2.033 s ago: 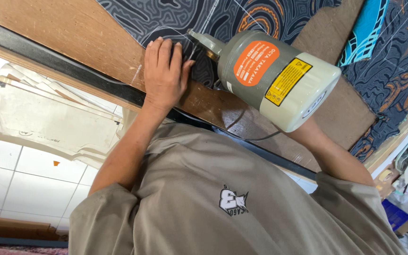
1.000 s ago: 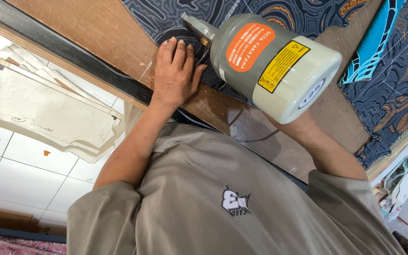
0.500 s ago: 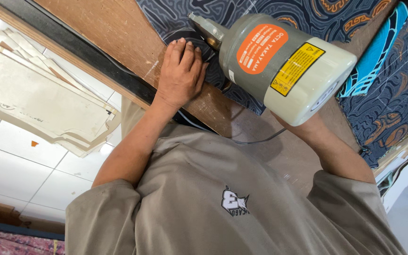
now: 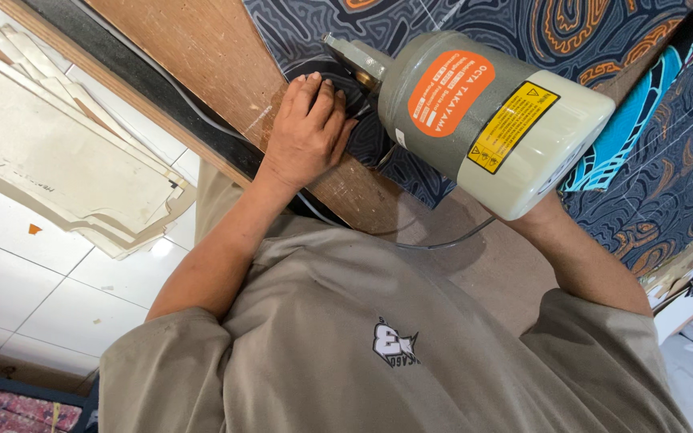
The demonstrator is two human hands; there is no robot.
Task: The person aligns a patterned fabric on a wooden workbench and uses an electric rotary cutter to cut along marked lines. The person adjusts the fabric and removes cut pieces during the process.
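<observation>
Left hand (image 4: 308,138) lies flat and unclenched on patterned fabric (image 4: 475,24), pinning it just beside the cutting machine (image 4: 483,120). Right hand hides behind that machine, grip unclear. Beneath it the wooden table (image 4: 202,56) carries everything.

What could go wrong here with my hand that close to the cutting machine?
The left hand presses the patterned fabric right beside the front of the cutting machine, so the fingers might get nicked. The cable trails across the table under the machine and could snag.
</observation>
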